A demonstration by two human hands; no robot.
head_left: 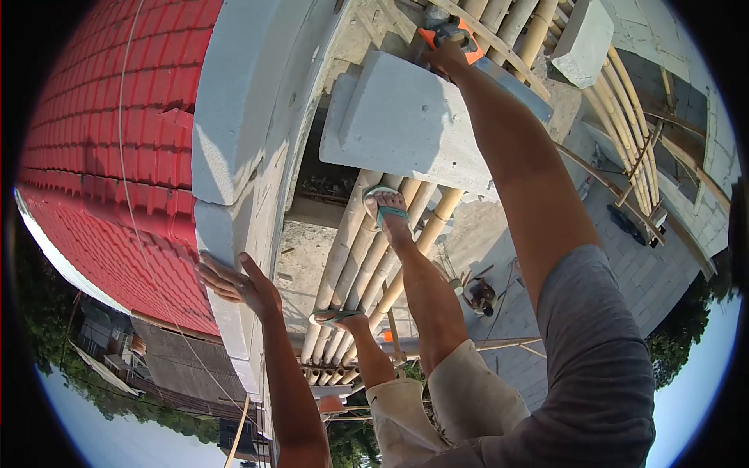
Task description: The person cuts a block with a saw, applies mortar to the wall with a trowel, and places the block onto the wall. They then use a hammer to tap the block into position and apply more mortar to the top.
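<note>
My left hand (243,287) rests against the top edge of the light grey block wall (222,234), fingers apart, with nothing in it. At the top of the view my right hand (445,58) is wrapped round the dark handle of an orange tool (473,45). The tool's underside and exact kind cannot be made out. Just below my right hand lies a large pale block (421,117), with another block partly hidden behind its left end. My feet in green sandals stand on bamboo poles (367,257).
A red tiled roof (117,140) slopes away left of the wall, with a thin string across it. More bamboo poles (628,132) and a tilted block (583,43) are at upper right. Far below, a person (479,296) is on the ground.
</note>
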